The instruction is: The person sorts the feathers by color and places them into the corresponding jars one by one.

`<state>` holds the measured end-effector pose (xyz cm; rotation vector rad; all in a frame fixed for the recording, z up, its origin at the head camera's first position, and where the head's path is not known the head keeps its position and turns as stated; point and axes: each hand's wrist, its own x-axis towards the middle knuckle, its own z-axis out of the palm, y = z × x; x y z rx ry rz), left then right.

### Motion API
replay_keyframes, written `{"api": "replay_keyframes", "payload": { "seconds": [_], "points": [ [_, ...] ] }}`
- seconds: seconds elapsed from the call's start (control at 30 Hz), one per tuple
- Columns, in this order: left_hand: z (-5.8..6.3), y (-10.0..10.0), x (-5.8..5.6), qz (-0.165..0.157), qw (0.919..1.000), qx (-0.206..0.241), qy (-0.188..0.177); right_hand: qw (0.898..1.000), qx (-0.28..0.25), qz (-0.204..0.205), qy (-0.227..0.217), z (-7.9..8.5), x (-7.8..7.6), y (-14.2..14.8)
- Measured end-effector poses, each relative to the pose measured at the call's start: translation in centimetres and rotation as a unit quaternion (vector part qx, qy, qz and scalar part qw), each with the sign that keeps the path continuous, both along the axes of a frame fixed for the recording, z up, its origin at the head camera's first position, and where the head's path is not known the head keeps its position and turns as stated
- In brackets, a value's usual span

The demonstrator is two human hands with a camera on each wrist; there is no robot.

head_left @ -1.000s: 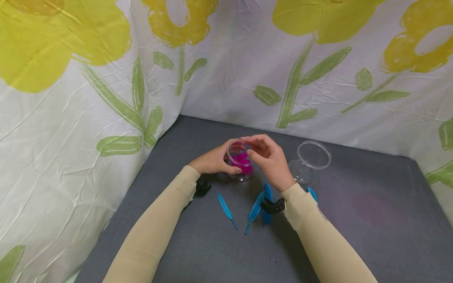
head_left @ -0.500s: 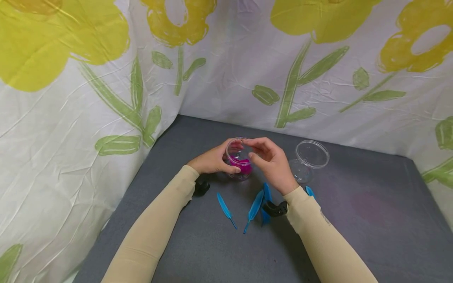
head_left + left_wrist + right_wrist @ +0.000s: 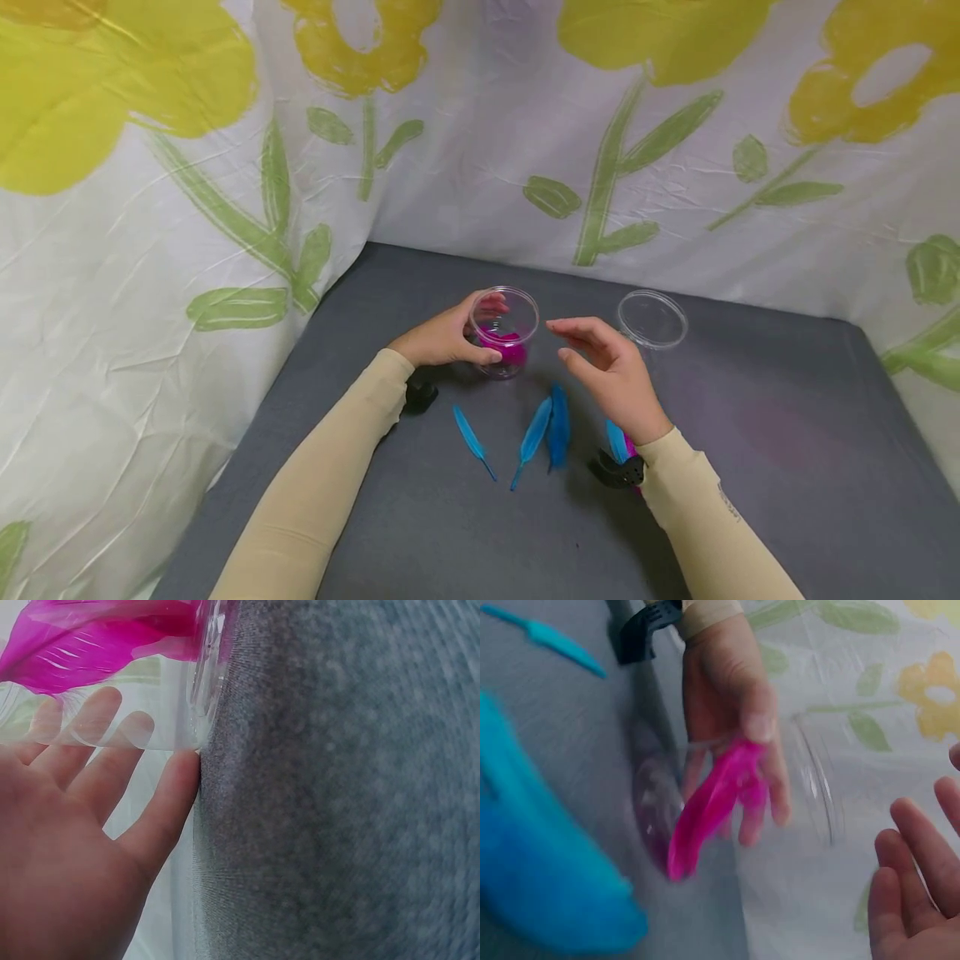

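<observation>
My left hand [image 3: 438, 336] grips a clear plastic jar [image 3: 517, 310], thumb on the near side and fingers round the back. The jar stands upright and uncapped on the table. Inside it lies a bright magenta feather [image 3: 712, 806], low down. To the right of the jar, my right hand [image 3: 617, 379] hovers apart from it, fingers loosely extended and holding nothing. Three blue feathers, one on the left [image 3: 472, 437], one in the middle [image 3: 532, 433] and a darker one beside it [image 3: 558, 425], lie in front of the jar.
Behind my right hand stands a second clear jar [image 3: 652, 319], its lower part mostly hidden. Another blue feather [image 3: 617, 440] and a bit of magenta [image 3: 631, 450] show beside my right wrist. A flowered cloth [image 3: 465, 200] hangs behind the grey table [image 3: 757, 500].
My right hand has drawn back from the jar's mouth, rightward and toward me. The magenta feather sits lower in the jar than a second ago. My left hand keeps its grip.
</observation>
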<state>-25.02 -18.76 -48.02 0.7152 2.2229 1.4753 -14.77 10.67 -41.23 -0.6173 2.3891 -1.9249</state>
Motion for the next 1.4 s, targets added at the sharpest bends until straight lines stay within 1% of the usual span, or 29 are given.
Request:
{"api": "replay_keyframes", "payload": {
  "seconds": [0.17, 0.37, 0.6, 0.73, 0.93, 1.0, 1.13, 1.2, 1.4],
  "points": [
    [0.0, -0.2, -0.1, 0.001, 1.0000, -0.008, 0.005, 1.000, 0.026, -0.015, -0.003, -0.6, 1.8, 2.4],
    [0.0, -0.5, 0.0, 0.003, 0.9999, -0.012, 0.003, 0.996, 0.083, -0.041, -0.002, -1.1, 4.1, 4.8],
    [0.2, -1.3, 0.3, 0.014, 0.9997, -0.020, 0.006, 0.982, 0.164, -0.091, -0.007, -1.0, 6.5, 6.4],
    [0.3, -1.4, 0.4, 0.015, 0.9997, -0.020, 0.005, 0.972, 0.210, -0.107, 0.008, -1.4, 7.6, 7.3],
    [0.5, -0.8, 0.4, 0.010, 0.9997, -0.023, 0.001, 0.949, 0.284, -0.123, 0.052, -2.1, 9.2, 8.8],
    [0.6, -0.5, 0.4, 0.007, 0.9997, -0.022, 0.001, 0.939, 0.311, -0.124, 0.081, -2.5, 9.7, 9.4],
    [0.7, 0.0, 0.3, 0.003, 0.9998, -0.020, 0.000, 0.912, 0.365, -0.125, 0.140, -3.2, 10.8, 10.4],
    [0.7, 0.2, 0.3, 0.002, 0.9998, -0.018, -0.001, 0.902, 0.385, -0.118, 0.157, -3.5, 11.3, 10.7],
    [0.6, 0.2, 0.4, 0.004, 0.9998, -0.017, -0.002, 0.880, 0.422, -0.083, 0.202, -4.3, 11.8, 11.2]
  ]
}}
